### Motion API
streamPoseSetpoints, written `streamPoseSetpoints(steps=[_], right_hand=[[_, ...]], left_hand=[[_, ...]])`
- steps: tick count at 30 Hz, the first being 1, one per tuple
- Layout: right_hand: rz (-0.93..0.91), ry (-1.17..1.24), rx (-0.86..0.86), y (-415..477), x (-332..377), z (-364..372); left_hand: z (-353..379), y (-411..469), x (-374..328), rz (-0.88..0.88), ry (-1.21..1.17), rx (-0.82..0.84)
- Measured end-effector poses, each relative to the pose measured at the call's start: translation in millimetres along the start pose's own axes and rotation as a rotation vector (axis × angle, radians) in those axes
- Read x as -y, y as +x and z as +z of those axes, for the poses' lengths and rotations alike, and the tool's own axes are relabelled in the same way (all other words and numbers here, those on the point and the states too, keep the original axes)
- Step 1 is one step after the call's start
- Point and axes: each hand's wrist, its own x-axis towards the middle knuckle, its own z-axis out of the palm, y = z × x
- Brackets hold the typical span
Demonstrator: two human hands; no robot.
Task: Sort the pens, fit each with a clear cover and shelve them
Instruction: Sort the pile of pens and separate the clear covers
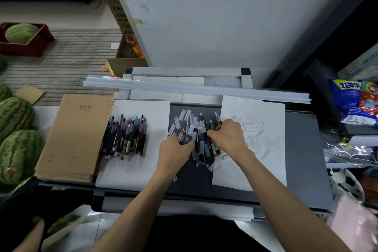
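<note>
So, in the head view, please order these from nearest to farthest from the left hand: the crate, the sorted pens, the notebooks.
1. Sorted pens: just left of the left hand, on white paper.
2. Notebooks: further left, beside the paper.
3. Crate: far left, at the back on the floor.

Left hand (173, 149), right hand (229, 135): both bare. Forearms are uncovered along their whole visible length, down to the lower frame edge. Black garment (204, 233) at bottom centre, between the arms; plain, with its fabric and cut lost in shadow.
</note>
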Motion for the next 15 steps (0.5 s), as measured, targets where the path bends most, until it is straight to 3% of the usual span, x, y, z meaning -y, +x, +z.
streamPoseSetpoints(steps=[8, 13, 15], right_hand=[[0.042, 0.281, -0.067, -4.7, 2.4, -11.3], [0.118, 0.713, 0.071, -6.3, -4.9, -16.0], [0.121, 0.757, 0.099, -4.2, -8.4, -14.6]], left_hand=[[-7.7, -5.1, 7.0, 0.061, -0.136, 0.059], [-10.9, -6.5, 13.5, 0.047, -0.263, 0.078], [-11.1, -9.3, 13.5, 0.003, -0.372, 0.098]])
